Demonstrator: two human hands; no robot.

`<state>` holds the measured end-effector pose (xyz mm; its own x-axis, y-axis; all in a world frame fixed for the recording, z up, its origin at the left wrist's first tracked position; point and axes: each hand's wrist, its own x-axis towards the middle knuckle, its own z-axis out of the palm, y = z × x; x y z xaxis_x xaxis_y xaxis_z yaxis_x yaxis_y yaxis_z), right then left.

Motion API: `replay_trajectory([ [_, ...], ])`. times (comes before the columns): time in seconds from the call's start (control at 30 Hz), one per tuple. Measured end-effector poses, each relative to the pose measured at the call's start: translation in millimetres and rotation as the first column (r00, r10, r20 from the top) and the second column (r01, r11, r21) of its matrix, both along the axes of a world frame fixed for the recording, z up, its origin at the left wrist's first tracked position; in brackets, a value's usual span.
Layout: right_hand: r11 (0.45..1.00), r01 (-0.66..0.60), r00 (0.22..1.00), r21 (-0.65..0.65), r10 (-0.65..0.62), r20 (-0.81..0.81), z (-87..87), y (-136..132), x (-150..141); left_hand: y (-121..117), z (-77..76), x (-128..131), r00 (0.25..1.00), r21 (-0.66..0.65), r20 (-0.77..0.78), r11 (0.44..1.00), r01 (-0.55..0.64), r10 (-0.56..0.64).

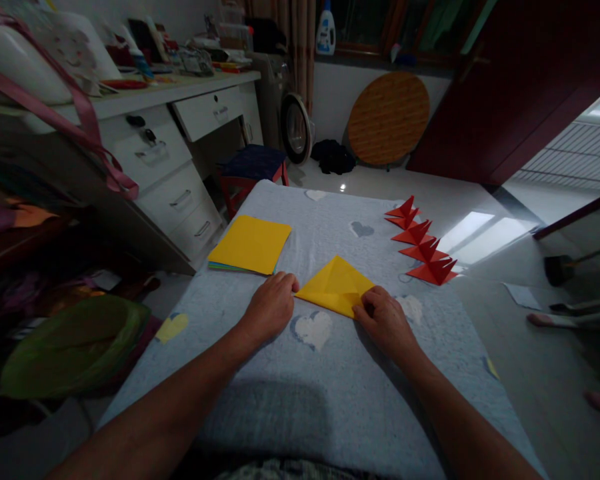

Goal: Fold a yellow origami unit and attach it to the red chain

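A yellow sheet of origami paper (336, 283), folded with creases showing, lies on the cloth-covered table between my hands. My left hand (273, 303) is closed, its fingertips at the paper's left corner. At the opposite side, my right hand (385, 317) pinches the right corner between thumb and fingers. Just beyond my left hand sits a stack of square coloured paper (251, 244), yellow on top with green and blue edges below. Several folded red paper pieces (433, 268) with pointed tips stand in a row along the table's right side.
A pale blue cloth with heart patterns (300, 400) covers the table. Behind it are a dark-topped stool (255, 163), a white desk with drawers (153, 150), a washing machine with its door ajar (296, 129) and a round wooden board (389, 118). A green-lined bin (75, 347) stands at left.
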<state>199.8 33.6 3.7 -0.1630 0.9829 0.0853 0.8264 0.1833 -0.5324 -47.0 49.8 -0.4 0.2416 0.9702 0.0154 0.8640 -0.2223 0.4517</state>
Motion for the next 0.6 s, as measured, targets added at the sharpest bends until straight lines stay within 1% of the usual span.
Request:
replay_trajectory([
  [0.07, 1.0, -0.002, 1.0, 0.004, 0.002, 0.003, 0.1, 0.3, 0.2, -0.4, -0.1, -1.9, 0.999, 0.012, 0.039, 1.0, -0.01, 0.01],
  [0.13, 1.0, -0.003, 1.0, -0.002, 0.003, 0.005, 0.3, 0.7, 0.4, -1.3, 0.6, -4.4, 0.997, 0.061, 0.08, 0.998, -0.026, 0.021],
  [0.2, 1.0, -0.006, 1.0, -0.017, 0.006, 0.005, 0.8, 1.1, 0.7, -3.2, 2.0, -6.4, 0.997, 0.16, 0.079, 0.987, -0.002, -0.01],
  [0.23, 1.0, -0.01, 1.0, -0.025, 0.01, 0.004, 1.1, 1.2, 0.8, -4.5, 2.7, -6.8, 0.997, 0.218, 0.057, 0.975, 0.038, -0.052],
  [0.33, 0.999, -0.014, 1.0, -0.034, 0.014, -0.004, 2.1, 1.4, 0.7, -10.7, 3.2, -3.9, 0.972, 0.335, -0.069, 0.912, 0.236, -0.226],
  [0.4, 0.999, -0.008, 1.0, -0.037, 0.008, -0.008, 2.5, 1.4, 0.5, -15.9, 1.5, 0.9, 0.931, 0.371, -0.159, 0.854, 0.364, -0.328],
  [0.43, 0.999, -0.005, 1.0, -0.041, 0.005, -0.008, 2.5, 1.4, 0.4, -18.6, 0.2, 3.6, 0.906, 0.394, -0.197, 0.817, 0.422, -0.374],
  [0.47, 0.999, -0.005, 1.0, -0.046, 0.005, -0.008, 2.5, 1.4, 0.3, -21.3, -1.3, 6.2, 0.884, 0.419, -0.229, 0.778, 0.468, -0.408],
  [0.53, 0.999, -0.009, 1.0, -0.052, 0.009, -0.007, 2.0, 1.4, 0.4, -26.3, -4.1, 10.5, 0.851, 0.445, -0.273, 0.725, 0.526, -0.45],
  [0.6, 0.999, -0.011, 1.0, -0.043, 0.01, -0.006, 1.1, 1.3, 0.6, -31.0, -6.0, 13.2, 0.827, 0.445, -0.304, 0.697, 0.562, -0.472],
])
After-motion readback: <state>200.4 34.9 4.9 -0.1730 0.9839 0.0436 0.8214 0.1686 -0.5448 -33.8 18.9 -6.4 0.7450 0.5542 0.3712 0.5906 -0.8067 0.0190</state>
